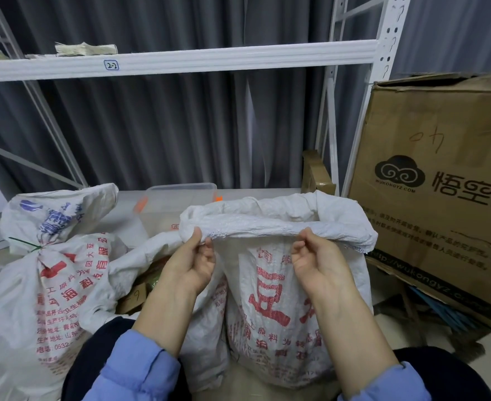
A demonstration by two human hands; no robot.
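White woven-plastic sack (279, 287) printed with red characters stands open between the person's knees, its top rolled outward into a thick cuff. The left hand (192, 261) and the right hand (316, 259) each pinch the near edge of that rolled rim (256, 227), fingers curled under the fold. A tied sack (56, 273) sits to the left, a cardboard box (441, 180) to the right, with a clear plastic tub (177, 204) on the shelf behind.
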